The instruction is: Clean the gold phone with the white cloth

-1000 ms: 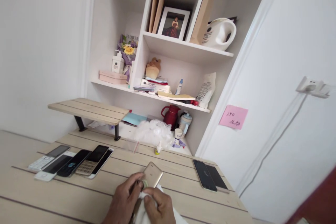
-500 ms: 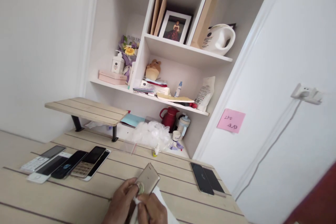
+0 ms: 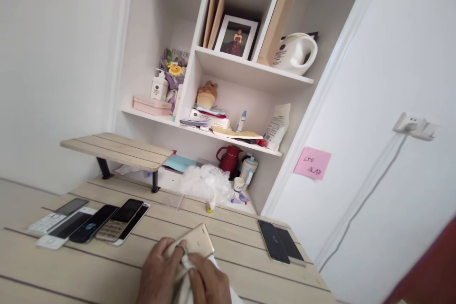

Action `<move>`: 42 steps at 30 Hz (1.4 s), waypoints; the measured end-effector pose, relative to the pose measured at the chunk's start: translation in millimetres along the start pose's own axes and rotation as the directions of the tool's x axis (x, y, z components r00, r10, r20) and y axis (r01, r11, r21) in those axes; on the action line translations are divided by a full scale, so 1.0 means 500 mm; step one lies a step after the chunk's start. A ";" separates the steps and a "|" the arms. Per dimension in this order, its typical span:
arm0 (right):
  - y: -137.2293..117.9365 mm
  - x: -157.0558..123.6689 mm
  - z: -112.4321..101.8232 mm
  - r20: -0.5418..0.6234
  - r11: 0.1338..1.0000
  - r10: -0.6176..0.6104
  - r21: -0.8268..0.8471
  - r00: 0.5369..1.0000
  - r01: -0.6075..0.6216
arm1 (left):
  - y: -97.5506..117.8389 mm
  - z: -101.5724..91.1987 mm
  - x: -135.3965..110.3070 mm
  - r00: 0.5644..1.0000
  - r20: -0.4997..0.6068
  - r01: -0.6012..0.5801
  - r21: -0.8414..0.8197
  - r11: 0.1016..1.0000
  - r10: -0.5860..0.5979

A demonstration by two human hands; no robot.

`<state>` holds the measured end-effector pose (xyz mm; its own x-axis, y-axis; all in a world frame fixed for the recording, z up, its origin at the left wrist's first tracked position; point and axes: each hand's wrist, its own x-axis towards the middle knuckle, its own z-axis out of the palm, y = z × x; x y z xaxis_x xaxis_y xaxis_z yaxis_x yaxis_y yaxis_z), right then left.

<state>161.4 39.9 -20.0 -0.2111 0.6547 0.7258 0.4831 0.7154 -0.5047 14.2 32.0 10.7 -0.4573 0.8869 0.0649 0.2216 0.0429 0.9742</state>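
Note:
Near the table's front edge is a gold smartphone (image 3: 200, 242), tilted up with its back showing. My left hand (image 3: 158, 268) is closed around its left side, thumb on the back. A pale, crumpled cloth or tissue (image 3: 185, 262) lies against the phone's back, pinched in the fingers of my right hand (image 3: 211, 279). Whether it is cloth or paper I cannot tell. Beneath my right hand a white sheet (image 3: 235, 297) shows. The phone's lower part is hidden by both hands.
At left on the slatted table (image 3: 235, 228) lie several phones, including a gold keypad phone (image 3: 119, 221). Two dark items, one a black phone (image 3: 273, 242), lie at right. A raised wooden stand (image 3: 117, 148), clear plastic bags (image 3: 204, 181) and a red jug (image 3: 230, 159) are behind.
The phone has turned slightly, so its back looks brighter and shows more broadly. My right hand and the pale cloth have shifted a little up along it.

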 end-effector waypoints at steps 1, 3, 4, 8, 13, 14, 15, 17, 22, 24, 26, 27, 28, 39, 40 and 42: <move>0.001 0.007 -0.014 -0.020 0.997 0.071 0.015 0.997 -0.071 | 0.002 -0.002 0.001 1.000 -0.021 -0.019 0.021 1.000 0.019; 0.005 0.022 -0.040 -0.078 0.985 0.172 -0.011 0.982 -0.174 | 0.002 -0.005 0.003 0.995 -0.063 -0.068 0.056 0.996 0.072; 0.008 0.028 -0.049 -0.105 0.981 0.184 -0.038 0.977 -0.189 | 0.000 -0.005 0.004 0.992 -0.081 -0.095 0.069 0.993 0.101; 0.014 0.029 -0.051 -0.132 0.986 0.037 -0.155 0.990 -0.058 | -0.025 0.004 0.007 0.964 -0.115 -0.227 0.111 0.967 0.240; 0.014 0.019 -0.037 -0.040 0.977 -0.082 -0.203 0.996 0.072 | -0.061 0.020 0.003 0.819 -0.107 -0.534 0.217 0.818 0.563; 0.015 0.021 -0.040 -0.056 0.977 -0.068 -0.207 0.996 0.055 | -0.064 0.022 0.002 0.794 -0.107 -0.564 0.240 0.791 0.598; 0.015 0.022 -0.043 -0.080 0.977 -0.048 -0.211 0.996 0.030 | -0.065 0.023 0.000 0.774 -0.113 -0.581 0.264 0.770 0.623; 0.015 0.024 -0.046 -0.115 0.977 -0.027 -0.214 0.993 0.002 | -0.064 0.022 -0.001 0.749 -0.117 -0.599 0.300 0.742 0.652; 0.017 0.023 -0.041 -0.051 0.981 -0.079 -0.183 0.996 0.069 | -0.062 0.017 0.001 0.712 -0.064 -0.646 0.332 0.688 0.699; 0.026 0.029 -0.049 -0.079 0.983 -0.054 -0.180 0.995 0.039 | -0.061 0.016 0.001 0.704 -0.085 -0.638 0.359 0.681 0.705; 0.035 0.036 -0.058 -0.130 0.982 -0.030 -0.188 0.991 0.005 | -0.058 0.017 -0.002 0.709 -0.102 -0.622 0.375 0.687 0.698; 0.037 0.037 -0.060 -0.143 0.983 -0.025 -0.186 0.989 -0.002 | -0.057 0.018 -0.004 0.713 -0.102 -0.618 0.375 0.691 0.693; 0.036 0.037 -0.059 -0.140 0.985 -0.027 -0.173 0.990 0.002 | -0.055 0.019 -0.007 0.717 -0.102 -0.617 0.368 0.696 0.689; 0.017 0.031 -0.043 -0.120 0.992 -0.064 -0.120 0.991 0.050 | -0.055 0.025 -0.018 0.708 -0.069 -0.645 0.342 0.684 0.702; 0.018 0.029 -0.040 -0.104 0.990 -0.091 -0.115 0.990 0.079 | -0.055 0.025 -0.018 0.702 -0.059 -0.654 0.340 0.676 0.709; 0.021 0.027 -0.037 -0.080 0.989 -0.111 -0.107 0.991 0.102 | -0.054 0.024 -0.018 0.691 -0.059 -0.662 0.347 0.664 0.720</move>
<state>179.5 52.0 -6.7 -0.1943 0.5498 0.8124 0.5477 0.7479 -0.3751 22.6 28.6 -18.6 -0.2073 0.6168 0.7594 0.7489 -0.3994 0.5288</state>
